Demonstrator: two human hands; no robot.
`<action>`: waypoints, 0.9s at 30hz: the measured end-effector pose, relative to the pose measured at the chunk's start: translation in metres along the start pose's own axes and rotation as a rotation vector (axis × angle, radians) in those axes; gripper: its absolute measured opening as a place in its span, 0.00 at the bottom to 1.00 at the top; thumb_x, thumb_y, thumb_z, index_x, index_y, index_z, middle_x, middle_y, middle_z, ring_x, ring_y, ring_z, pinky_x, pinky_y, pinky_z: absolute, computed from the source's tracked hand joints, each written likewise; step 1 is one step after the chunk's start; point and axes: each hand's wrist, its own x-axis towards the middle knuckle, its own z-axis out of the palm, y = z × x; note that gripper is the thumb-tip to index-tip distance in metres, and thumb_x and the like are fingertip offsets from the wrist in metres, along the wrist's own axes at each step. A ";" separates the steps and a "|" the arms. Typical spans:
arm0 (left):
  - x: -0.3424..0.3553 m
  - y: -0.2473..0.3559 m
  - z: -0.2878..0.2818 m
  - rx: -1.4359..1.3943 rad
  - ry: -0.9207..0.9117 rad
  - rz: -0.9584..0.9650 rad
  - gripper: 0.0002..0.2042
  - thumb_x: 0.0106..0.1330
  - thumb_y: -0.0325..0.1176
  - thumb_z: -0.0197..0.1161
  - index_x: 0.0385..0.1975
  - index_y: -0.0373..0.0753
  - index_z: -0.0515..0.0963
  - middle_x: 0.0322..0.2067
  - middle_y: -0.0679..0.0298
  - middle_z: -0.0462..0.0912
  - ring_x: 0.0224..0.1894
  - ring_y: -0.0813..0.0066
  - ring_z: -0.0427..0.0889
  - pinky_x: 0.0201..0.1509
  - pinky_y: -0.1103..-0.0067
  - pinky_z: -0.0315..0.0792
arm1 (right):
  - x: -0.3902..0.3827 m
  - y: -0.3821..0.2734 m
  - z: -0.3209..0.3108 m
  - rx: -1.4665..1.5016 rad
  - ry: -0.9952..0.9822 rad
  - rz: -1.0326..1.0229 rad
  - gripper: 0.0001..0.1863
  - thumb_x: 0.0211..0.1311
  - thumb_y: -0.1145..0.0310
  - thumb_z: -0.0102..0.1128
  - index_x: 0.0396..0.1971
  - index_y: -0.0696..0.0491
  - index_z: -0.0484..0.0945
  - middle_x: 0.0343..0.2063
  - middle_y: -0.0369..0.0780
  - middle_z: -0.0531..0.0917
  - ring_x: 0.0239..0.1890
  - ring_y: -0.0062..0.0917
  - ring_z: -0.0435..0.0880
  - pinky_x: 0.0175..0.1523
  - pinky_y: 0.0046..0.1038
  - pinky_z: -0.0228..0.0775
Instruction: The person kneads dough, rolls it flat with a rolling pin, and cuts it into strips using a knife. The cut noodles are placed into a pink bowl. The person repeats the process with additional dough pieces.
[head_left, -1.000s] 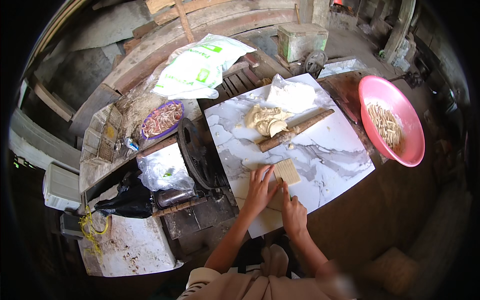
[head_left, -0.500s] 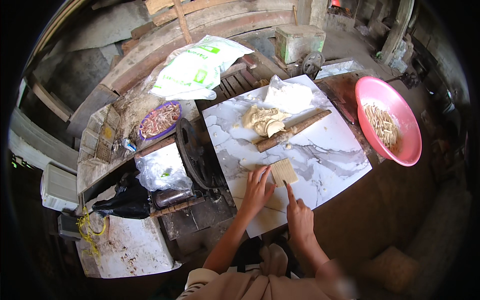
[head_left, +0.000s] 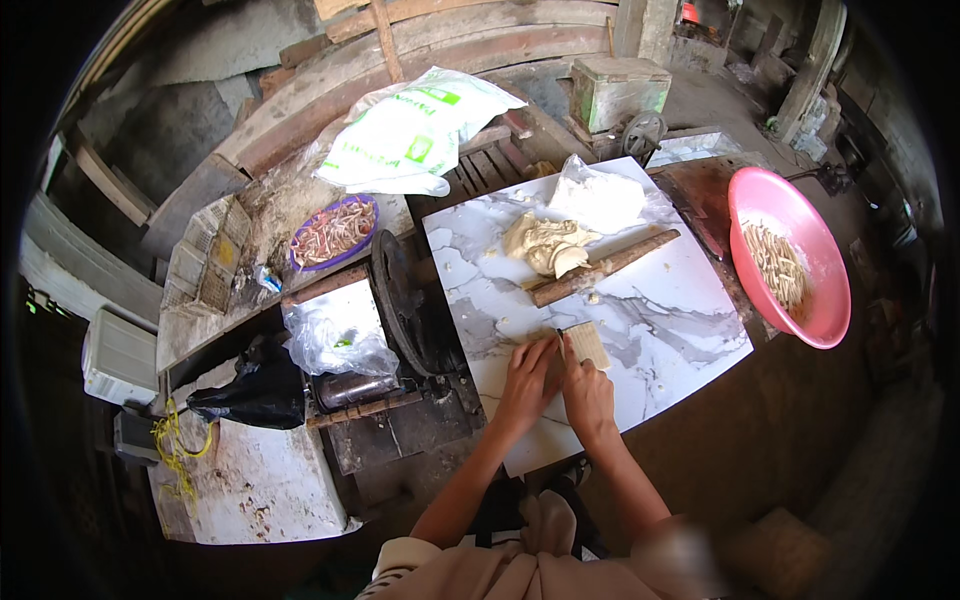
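Observation:
My right hand [head_left: 588,398] grips a knife [head_left: 562,338], its forefinger stretched along the blade, at the left part of a flat, square dough slab [head_left: 590,345] marked with parallel lines. Close by on the left, my left hand [head_left: 530,382] has its fingers drawn together by the blade's tip; whatever lies under them is hidden. Beyond the slab, a wooden rolling pin [head_left: 610,268] rests slantwise on the marble-patterned board [head_left: 690,345]. A lump of pale dough [head_left: 545,245] sits behind the pin, beside a clear plastic bag of white flour [head_left: 600,195].
At the right stands a pink basin [head_left: 745,215] holding dough strips. A purple-rimmed basket [head_left: 318,265] of pinkish strips is at the left, near a roller machine with a dark wheel [head_left: 395,300]. A white and green sack [head_left: 410,135] lies at the back.
The knife and my right hand have moved to the slab's left part. My left hand's fingers have drawn together off the slab's face. The whole view has shifted slightly.

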 end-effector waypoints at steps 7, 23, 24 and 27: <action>0.000 0.000 0.001 0.011 0.007 0.009 0.31 0.47 0.21 0.65 0.56 0.33 0.67 0.56 0.55 0.66 0.56 0.52 0.63 0.61 0.66 0.61 | -0.003 -0.001 0.003 -0.020 0.022 -0.004 0.34 0.54 0.75 0.54 0.63 0.51 0.59 0.26 0.50 0.78 0.24 0.43 0.81 0.28 0.38 0.75; 0.002 -0.001 0.004 0.071 0.029 0.027 0.31 0.50 0.26 0.66 0.57 0.33 0.65 0.57 0.57 0.67 0.53 0.54 0.66 0.59 0.66 0.62 | -0.040 -0.003 -0.005 -0.023 0.003 0.026 0.38 0.51 0.79 0.53 0.65 0.50 0.55 0.22 0.47 0.76 0.21 0.40 0.80 0.26 0.37 0.74; 0.002 -0.001 0.004 0.074 0.027 0.032 0.30 0.51 0.27 0.65 0.57 0.32 0.65 0.56 0.57 0.67 0.54 0.54 0.66 0.59 0.66 0.62 | -0.042 -0.002 -0.005 -0.029 0.011 0.021 0.38 0.50 0.79 0.53 0.65 0.50 0.55 0.22 0.46 0.76 0.21 0.40 0.80 0.25 0.37 0.73; 0.001 -0.002 0.004 0.089 0.023 0.041 0.30 0.53 0.28 0.65 0.57 0.32 0.64 0.56 0.57 0.67 0.54 0.55 0.65 0.59 0.67 0.62 | -0.050 -0.002 -0.005 -0.052 0.016 0.016 0.39 0.49 0.80 0.53 0.65 0.51 0.55 0.21 0.46 0.75 0.19 0.38 0.80 0.24 0.35 0.73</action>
